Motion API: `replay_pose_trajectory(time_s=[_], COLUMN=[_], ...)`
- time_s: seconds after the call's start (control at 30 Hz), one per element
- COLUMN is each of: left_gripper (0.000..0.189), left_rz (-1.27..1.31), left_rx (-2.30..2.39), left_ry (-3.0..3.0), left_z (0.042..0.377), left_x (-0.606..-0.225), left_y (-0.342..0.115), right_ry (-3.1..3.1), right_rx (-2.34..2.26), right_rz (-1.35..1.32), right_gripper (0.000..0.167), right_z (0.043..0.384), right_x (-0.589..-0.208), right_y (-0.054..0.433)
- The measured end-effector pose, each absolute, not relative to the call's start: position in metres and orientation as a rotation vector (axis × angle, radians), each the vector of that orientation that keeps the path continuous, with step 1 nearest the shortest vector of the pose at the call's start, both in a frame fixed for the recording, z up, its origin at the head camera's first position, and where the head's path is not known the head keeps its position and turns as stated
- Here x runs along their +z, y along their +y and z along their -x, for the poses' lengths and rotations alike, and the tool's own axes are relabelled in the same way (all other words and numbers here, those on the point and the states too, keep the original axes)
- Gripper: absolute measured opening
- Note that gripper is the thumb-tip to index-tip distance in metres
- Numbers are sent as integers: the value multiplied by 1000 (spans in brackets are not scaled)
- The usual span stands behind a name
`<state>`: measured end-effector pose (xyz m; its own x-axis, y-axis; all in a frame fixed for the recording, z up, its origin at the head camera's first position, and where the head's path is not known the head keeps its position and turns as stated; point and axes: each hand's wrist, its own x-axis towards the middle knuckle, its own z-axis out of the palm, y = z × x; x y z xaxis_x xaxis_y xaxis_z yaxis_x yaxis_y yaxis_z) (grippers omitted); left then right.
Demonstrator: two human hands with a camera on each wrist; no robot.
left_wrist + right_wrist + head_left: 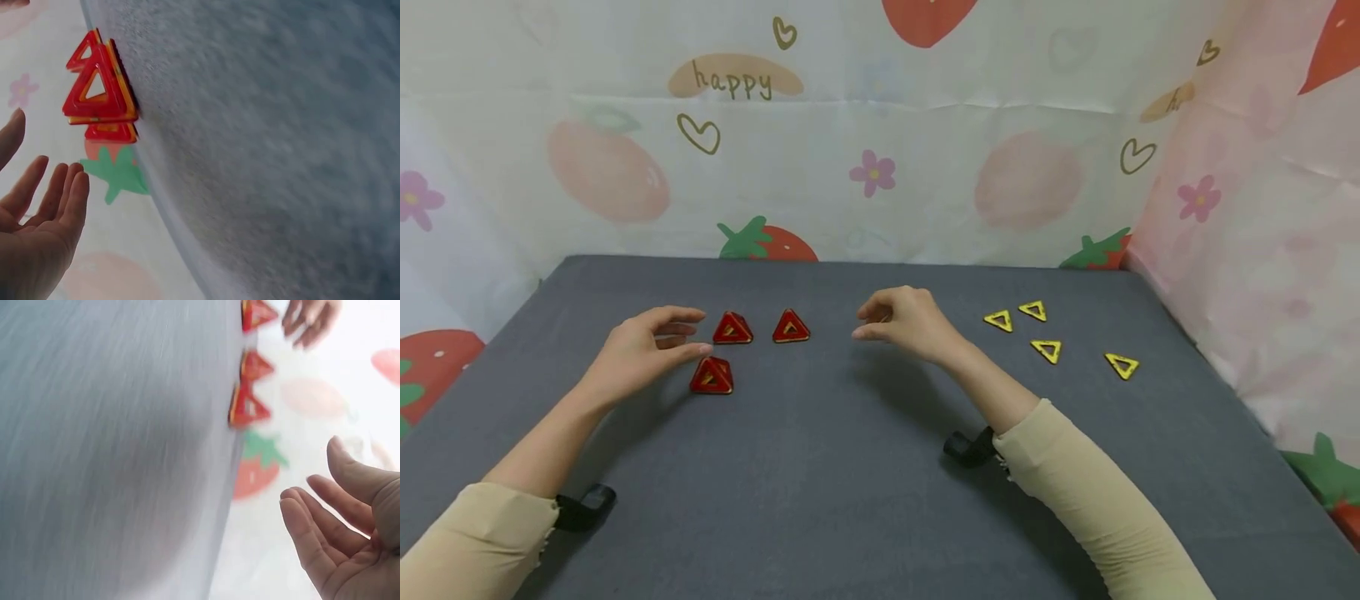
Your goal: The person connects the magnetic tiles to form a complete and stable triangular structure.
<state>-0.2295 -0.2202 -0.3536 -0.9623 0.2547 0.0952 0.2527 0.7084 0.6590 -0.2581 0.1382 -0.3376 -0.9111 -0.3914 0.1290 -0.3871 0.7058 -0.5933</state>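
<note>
Three red pyramids, apparently built of triangular frame tiles with yellow showing at the edges, stand on the left half of the table: a front one [712, 377], one behind it [741, 325] and one to the right [791, 317]. My left hand [643, 346] hovers just left of the front two, thumb and fingers parted around nothing; its thumb tip overlaps the front pyramid's top in the head view. Right of the pyramids, my right hand [906, 321] is raised over the table. Its fingers [312, 544] bend loosely, and no object sits between them and the thumb.
Several flat yellow triangle frames [1047, 351] lie at the right, beyond my right forearm. A dark grey cloth covers the table [820, 483]. Printed curtains [865, 125] hang behind it and along the sides. Black straps with camera mounts [586, 508] sit at both wrists.
</note>
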Motion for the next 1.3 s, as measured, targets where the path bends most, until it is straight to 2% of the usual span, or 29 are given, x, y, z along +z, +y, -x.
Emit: replay_pose_trajectory(time_s=[0.2, 0.47, 0.67, 0.87, 1.13, 1.3], left_gripper=[64, 52, 47, 45, 45, 42], left_rz=[-441, -516, -615, -730, -848, -789], left_rx=[1165, 1281, 1333, 1351, 1393, 1470], left_ry=[2920, 2975, 2942, 2841, 2726, 2670], left_z=[229, 226, 219, 219, 230, 243], left_x=[-349, -339, -330, -328, -336, -344], left_y=[-211, -190, -159, -119, -52, 2], right_ry=[2941, 2933, 2837, 2720, 2674, 2651], right_rx=[-1049, -941, -851, -845, -790, -813], right_rz=[433, 218, 186, 193, 232, 226], right_gripper=[31, 48, 57, 60, 56, 58], right_z=[261, 263, 262, 261, 263, 263], right_x=[-332, -331, -335, -341, -350, -353], right_y=[206, 296, 343, 371, 381, 383])
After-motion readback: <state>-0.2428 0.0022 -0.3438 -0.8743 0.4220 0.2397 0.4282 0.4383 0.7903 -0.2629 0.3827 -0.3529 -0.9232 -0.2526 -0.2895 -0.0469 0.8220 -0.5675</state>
